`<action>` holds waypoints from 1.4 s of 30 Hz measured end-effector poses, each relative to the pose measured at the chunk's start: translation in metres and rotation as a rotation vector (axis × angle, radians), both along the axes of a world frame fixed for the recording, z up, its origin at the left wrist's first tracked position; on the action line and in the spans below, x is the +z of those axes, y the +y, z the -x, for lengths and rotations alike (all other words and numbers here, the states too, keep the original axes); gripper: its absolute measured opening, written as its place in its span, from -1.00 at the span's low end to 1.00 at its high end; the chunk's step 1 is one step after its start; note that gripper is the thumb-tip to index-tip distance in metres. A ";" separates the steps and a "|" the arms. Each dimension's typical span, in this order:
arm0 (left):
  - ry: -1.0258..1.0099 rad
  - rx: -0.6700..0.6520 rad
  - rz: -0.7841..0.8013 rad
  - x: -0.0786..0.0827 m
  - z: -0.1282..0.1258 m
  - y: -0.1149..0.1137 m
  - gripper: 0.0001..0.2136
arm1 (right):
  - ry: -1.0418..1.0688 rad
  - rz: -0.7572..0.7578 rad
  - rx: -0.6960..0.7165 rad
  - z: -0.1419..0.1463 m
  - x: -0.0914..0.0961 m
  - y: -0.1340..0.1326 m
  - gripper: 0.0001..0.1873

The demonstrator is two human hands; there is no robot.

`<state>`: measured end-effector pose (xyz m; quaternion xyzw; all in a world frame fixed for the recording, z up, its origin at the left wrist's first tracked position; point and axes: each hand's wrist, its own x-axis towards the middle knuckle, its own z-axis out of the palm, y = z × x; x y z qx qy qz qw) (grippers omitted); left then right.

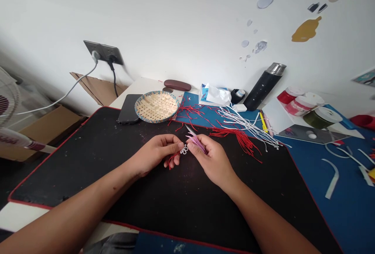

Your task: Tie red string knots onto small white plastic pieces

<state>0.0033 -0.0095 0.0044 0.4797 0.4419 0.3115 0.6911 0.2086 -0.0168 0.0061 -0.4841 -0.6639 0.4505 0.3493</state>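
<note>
Both my hands are raised close together over the middle of the black mat (164,203). Between thumb and fingers, my left hand (161,151) pinches a red cord (170,161) that has a small white looped flower knot (184,150) at its end. My right hand (211,159) is closed around pink-purple scissors (198,142), whose metal tip points up and away to the left. The right thumb and fingertips come right beside the white loops; whether they touch them I cannot tell.
Behind the hands are a woven basket (156,107), a dark phone (129,110), red cords (238,136) and white cords (249,123). A black thermos (262,90), a tissue pack (215,95) and a yellow pen (263,122) stand or lie farther right, near spools (322,116).
</note>
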 end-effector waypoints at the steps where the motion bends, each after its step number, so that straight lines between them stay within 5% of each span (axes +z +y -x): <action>1: 0.023 -0.013 -0.005 0.001 0.000 -0.001 -0.57 | 0.003 0.011 -0.001 0.000 0.000 0.001 -0.72; 12: 0.095 -0.118 -0.041 0.006 -0.001 -0.003 -0.53 | 0.039 0.074 -0.027 -0.002 0.000 0.002 -0.73; 26: 0.124 -0.038 -0.130 0.003 0.000 -0.002 -0.57 | 0.102 0.183 0.034 -0.003 -0.005 0.004 -0.65; 42: 0.033 -0.022 -0.050 0.001 0.000 0.000 -0.55 | 0.302 0.358 0.064 -0.002 -0.007 0.004 -0.63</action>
